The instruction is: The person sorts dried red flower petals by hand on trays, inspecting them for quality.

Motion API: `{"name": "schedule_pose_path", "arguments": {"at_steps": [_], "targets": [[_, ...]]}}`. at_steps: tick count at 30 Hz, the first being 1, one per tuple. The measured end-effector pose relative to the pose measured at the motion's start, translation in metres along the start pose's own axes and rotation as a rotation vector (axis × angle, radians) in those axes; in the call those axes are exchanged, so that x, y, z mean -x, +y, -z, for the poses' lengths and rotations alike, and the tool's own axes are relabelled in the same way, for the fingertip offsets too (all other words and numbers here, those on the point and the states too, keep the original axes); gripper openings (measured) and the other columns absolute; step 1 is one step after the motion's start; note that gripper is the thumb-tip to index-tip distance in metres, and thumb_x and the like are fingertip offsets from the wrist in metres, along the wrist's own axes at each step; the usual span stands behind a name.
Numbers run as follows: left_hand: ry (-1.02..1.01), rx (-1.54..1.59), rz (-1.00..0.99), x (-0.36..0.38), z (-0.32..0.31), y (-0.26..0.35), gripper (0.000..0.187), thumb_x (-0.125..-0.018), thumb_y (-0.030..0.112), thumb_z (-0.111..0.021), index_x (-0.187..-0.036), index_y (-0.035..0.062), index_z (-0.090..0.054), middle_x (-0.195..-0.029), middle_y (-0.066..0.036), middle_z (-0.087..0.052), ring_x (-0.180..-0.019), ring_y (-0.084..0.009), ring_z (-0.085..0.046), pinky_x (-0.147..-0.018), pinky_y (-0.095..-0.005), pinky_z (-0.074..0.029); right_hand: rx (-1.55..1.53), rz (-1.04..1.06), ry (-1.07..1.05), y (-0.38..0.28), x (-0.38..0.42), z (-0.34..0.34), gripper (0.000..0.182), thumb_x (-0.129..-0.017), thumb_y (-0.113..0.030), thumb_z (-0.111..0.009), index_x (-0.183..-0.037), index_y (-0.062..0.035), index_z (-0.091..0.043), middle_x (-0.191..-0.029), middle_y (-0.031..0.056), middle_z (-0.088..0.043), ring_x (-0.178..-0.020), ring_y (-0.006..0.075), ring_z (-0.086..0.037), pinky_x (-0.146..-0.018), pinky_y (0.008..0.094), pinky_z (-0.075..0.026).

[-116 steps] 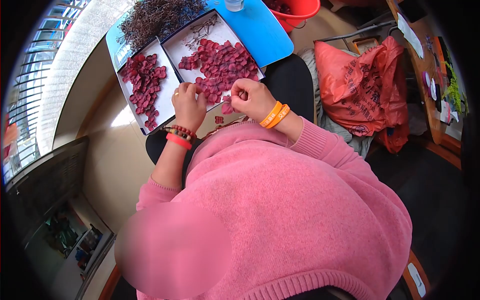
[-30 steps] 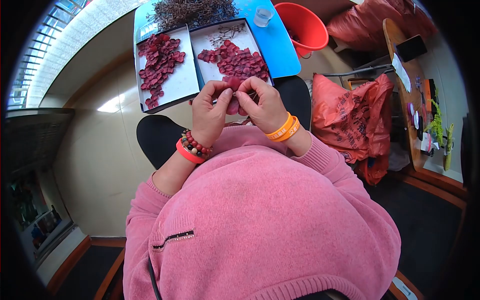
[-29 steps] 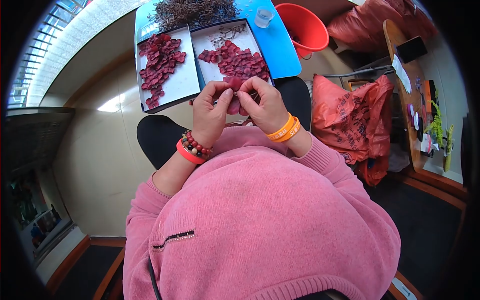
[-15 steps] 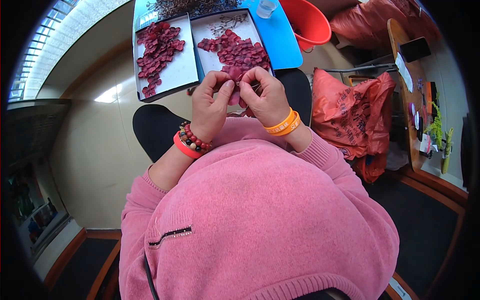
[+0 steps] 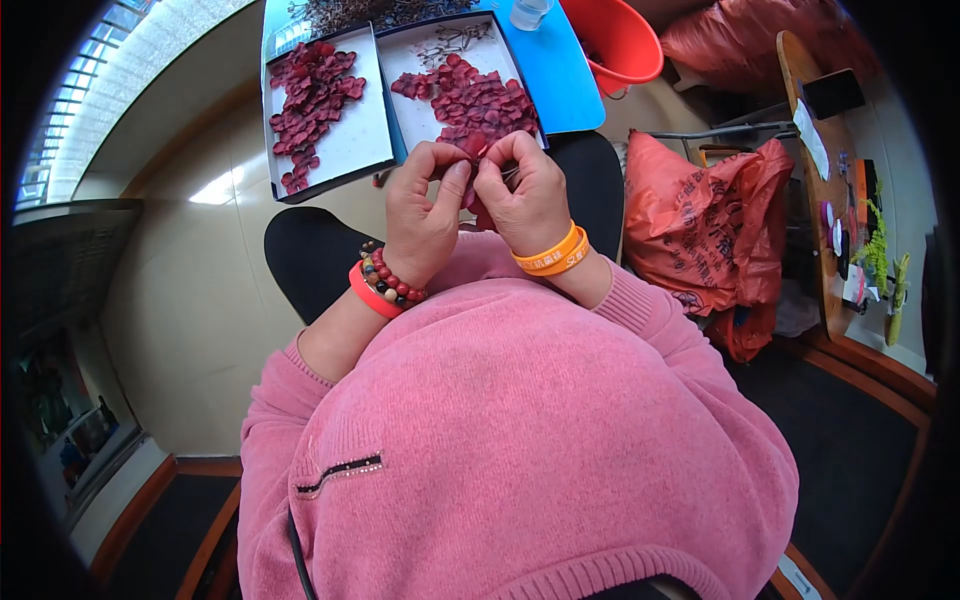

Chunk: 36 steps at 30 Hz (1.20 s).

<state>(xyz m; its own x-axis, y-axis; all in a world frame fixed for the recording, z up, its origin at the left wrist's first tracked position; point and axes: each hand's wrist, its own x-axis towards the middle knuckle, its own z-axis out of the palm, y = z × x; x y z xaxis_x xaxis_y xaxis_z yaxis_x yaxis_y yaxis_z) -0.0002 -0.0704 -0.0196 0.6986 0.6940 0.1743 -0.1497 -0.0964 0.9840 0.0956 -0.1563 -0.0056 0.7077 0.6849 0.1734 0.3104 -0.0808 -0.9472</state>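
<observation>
Pinching dark-red petals (image 5: 470, 190) between thumbs and index fingers, left hand (image 5: 425, 205) and right hand (image 5: 522, 190) nearly meet just before the near edge of the right-hand box (image 5: 412, 118). Loose petals (image 5: 485, 100) lie in that box; more fill part of the left-hand box (image 5: 358, 135). Both rest on the blue counter (image 5: 570, 95); dried stems (image 5: 375, 12) behind.

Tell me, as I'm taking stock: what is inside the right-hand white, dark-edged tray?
The tray holds dark red petals and, toward its far edge, thin brown stems. Left hand and right hand hide part of its near side; under the petals, nothing shows.
</observation>
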Motion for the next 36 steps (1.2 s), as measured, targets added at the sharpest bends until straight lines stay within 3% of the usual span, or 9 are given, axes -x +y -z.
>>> {"name": "schedule_pose_path", "arguments": {"at_steps": [2,5,8,11,18,21,24,30,36], "targets": [[0.005,-0.025,-0.007,0.000,0.000,-0.001,0.005,-0.086,0.000,-0.057,-0.091,0.0000,-0.057,-0.079,-0.007,-0.058,-0.070,-0.0129,-0.055,-0.063,-0.0241,-0.044,-0.056,-0.097,-0.014,-0.008,0.000,0.001,0.010,-0.079,-0.004,-0.060,-0.081,-0.0007,-0.051,-0.071,0.0109,-0.059,-0.058,0.0161,-0.060,-0.052,0.0294,-0.049],[-0.008,-0.123,-0.184,-0.002,-0.001,-0.004,0.008,-0.083,-0.002,-0.058,-0.091,0.0001,-0.058,-0.079,-0.009,-0.057,-0.072,-0.0205,-0.057,-0.064,-0.0274,-0.045,-0.151,-0.189,0.010,-0.005,0.002,-0.002,0.010,-0.081,-0.004,-0.060,-0.085,-0.0003,-0.052,-0.073,0.0106,-0.059,-0.059,0.0156,-0.060,-0.053,0.0290,-0.049],[0.008,-0.394,-0.505,-0.008,0.003,-0.004,0.014,-0.078,-0.004,-0.060,-0.092,-0.0005,-0.059,-0.080,-0.012,-0.057,-0.074,-0.0283,-0.057,-0.067,-0.0331,-0.047,-0.084,-0.041,0.065,0.001,0.005,-0.006,0.010,-0.083,-0.004,-0.060,-0.089,-0.0003,-0.052,-0.074,0.0100,-0.059,-0.060,0.0152,-0.060,-0.053,0.0285,-0.048],[0.015,-0.491,-0.739,-0.013,0.005,0.001,0.017,-0.076,-0.004,-0.061,-0.092,-0.0009,-0.061,-0.083,-0.012,-0.058,-0.076,-0.0313,-0.057,-0.069,-0.0378,-0.048,-0.166,-0.092,0.075,0.002,0.008,-0.008,0.009,-0.085,-0.005,-0.059,-0.089,-0.0003,-0.052,-0.074,0.0094,-0.059,-0.061,0.0146,-0.060,-0.054,0.0283,-0.048],[0.026,-0.476,-0.777,-0.015,0.007,0.001,0.017,-0.074,-0.004,-0.063,-0.091,-0.0011,-0.062,-0.080,-0.012,-0.059,-0.073,-0.0295,-0.058,-0.070,-0.0370,-0.048,-0.372,-0.200,0.002,-0.009,0.008,-0.006,0.005,-0.091,-0.006,-0.053,-0.093,-0.0022,-0.051,-0.073,0.0042,-0.058,-0.051,0.0072,-0.056,-0.041,0.0211,-0.046],[0.027,-0.447,-0.713,-0.015,0.007,-0.001,0.017,-0.074,-0.004,-0.063,-0.091,-0.0010,-0.062,-0.080,-0.012,-0.060,-0.073,-0.0288,-0.059,-0.071,-0.0366,-0.048,-0.454,-0.257,-0.052,-0.016,0.007,-0.002,0.005,-0.092,-0.007,-0.052,-0.094,-0.0025,-0.051,-0.071,0.0031,-0.058,-0.050,0.0068,-0.056,-0.042,0.0202,-0.045],[0.093,-0.442,-0.667,-0.013,0.006,-0.003,0.017,-0.075,-0.004,-0.063,-0.091,-0.0002,-0.062,-0.080,-0.012,-0.060,-0.071,-0.0275,-0.059,-0.073,-0.0373,-0.048,-0.338,-0.125,-0.070,-0.009,0.006,-0.004,0.005,-0.092,-0.007,-0.052,-0.095,-0.0026,-0.050,-0.069,0.0026,-0.058,-0.048,0.0069,-0.056,-0.042,0.0198,-0.044],[0.050,-0.573,-0.813,-0.015,0.010,-0.001,0.018,-0.075,-0.003,-0.063,-0.093,0.0003,-0.062,-0.081,-0.010,-0.061,-0.069,-0.0239,-0.059,-0.078,-0.0403,-0.046,-0.437,-0.181,-0.080,-0.014,0.007,-0.003,0.010,-0.094,-0.012,-0.052,-0.100,-0.0044,-0.054,-0.065,-0.0001,-0.057,-0.047,0.0046,-0.052,-0.039,0.0170,-0.036],[-0.017,-0.569,-0.841,-0.014,0.011,0.004,0.022,-0.073,-0.004,-0.061,-0.094,-0.0005,-0.062,-0.080,-0.010,-0.060,-0.067,-0.0227,-0.059,-0.080,-0.0411,-0.045,-0.439,-0.152,-0.067,-0.009,0.009,-0.003,0.009,-0.095,-0.012,-0.051,-0.100,-0.0045,-0.053,-0.066,0.0000,-0.057,-0.047,0.0055,-0.053,-0.039,0.0174,-0.037]]}}
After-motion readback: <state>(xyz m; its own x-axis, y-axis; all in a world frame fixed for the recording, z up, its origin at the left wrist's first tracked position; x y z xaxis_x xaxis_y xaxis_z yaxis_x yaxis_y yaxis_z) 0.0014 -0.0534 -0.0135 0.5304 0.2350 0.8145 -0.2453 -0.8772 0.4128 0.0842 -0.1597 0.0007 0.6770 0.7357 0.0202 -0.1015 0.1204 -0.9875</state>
